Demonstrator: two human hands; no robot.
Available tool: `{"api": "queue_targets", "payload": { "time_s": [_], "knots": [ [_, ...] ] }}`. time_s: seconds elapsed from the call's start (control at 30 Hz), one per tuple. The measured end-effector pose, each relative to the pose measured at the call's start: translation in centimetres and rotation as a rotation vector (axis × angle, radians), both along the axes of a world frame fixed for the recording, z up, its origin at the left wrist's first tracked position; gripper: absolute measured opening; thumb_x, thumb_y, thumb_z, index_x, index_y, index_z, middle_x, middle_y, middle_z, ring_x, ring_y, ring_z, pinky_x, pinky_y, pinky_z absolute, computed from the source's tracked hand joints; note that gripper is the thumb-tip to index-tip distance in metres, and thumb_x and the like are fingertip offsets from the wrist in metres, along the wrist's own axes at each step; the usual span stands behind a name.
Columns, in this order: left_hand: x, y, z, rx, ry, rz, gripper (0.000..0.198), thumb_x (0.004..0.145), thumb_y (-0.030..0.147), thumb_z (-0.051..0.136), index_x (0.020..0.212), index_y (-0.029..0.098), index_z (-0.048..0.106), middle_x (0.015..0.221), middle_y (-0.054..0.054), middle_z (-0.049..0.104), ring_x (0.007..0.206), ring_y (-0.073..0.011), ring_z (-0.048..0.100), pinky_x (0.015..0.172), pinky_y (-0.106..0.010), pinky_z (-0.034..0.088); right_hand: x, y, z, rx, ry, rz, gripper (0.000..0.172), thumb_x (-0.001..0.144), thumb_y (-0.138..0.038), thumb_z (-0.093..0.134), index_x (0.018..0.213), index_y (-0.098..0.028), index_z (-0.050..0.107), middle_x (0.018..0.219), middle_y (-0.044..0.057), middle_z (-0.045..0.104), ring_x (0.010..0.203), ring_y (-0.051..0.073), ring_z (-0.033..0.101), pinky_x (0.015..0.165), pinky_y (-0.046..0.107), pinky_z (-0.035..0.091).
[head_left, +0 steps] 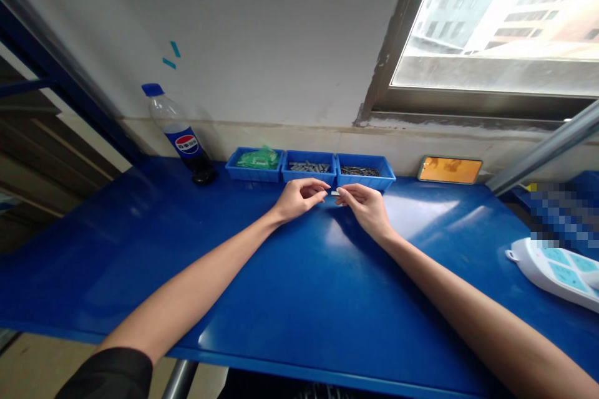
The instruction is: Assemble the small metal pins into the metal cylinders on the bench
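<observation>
Both my hands meet over the blue table (299, 287), just in front of three small blue bins. My left hand (299, 197) is curled, thumb and fingers pinched together. My right hand (364, 204) is also pinched, and a small white part (335, 192) sits between the fingertips of the two hands. The left bin (255, 165) holds green pieces, the middle bin (309, 168) grey metal pins, the right bin (365, 172) dark thin pieces.
A cola bottle with a blue cap (180, 136) stands at the back left by the wall. A phone with an orange screen (450, 169) lies at the back right. A white device with pale blue keys (556, 269) rests at the right edge.
</observation>
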State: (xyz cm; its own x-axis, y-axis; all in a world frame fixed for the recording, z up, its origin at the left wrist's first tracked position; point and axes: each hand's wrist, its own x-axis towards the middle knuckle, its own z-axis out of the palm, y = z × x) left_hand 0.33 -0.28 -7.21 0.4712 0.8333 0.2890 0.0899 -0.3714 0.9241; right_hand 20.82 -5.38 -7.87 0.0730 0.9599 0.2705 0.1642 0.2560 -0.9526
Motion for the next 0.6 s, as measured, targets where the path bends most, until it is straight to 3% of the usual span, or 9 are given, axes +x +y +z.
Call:
{"api": "queue_targets", "payload": {
  "time_s": [0.33,0.6],
  "knots": [
    [0.02,-0.11,-0.08,0.024,0.049,-0.065,0.036,0.083,0.041,0.078,0.106,0.014,0.077,0.096,-0.010,0.080,0.085,-0.0215,0.077,0.077,-0.029,0.061,0.33,-0.10,0.18,-0.017,-0.068,0.074,0.044,0.082,-0.062,0.074,0.085,-0.018,0.075,0.077,0.006,0.076,0.064,0.018,0.067,0.063,0.030,0.056],
    [-0.07,-0.17,0.13,-0.025,0.015,-0.078,0.038,0.083,0.045,0.079,0.105,0.014,0.077,0.097,-0.010,0.081,0.085,-0.0220,0.078,0.081,-0.031,0.062,0.34,-0.23,0.05,0.012,0.000,0.173,0.038,0.079,-0.054,0.082,0.095,-0.021,0.072,0.091,0.007,0.078,0.085,0.023,0.075,0.083,0.035,0.060]
  ]
}}
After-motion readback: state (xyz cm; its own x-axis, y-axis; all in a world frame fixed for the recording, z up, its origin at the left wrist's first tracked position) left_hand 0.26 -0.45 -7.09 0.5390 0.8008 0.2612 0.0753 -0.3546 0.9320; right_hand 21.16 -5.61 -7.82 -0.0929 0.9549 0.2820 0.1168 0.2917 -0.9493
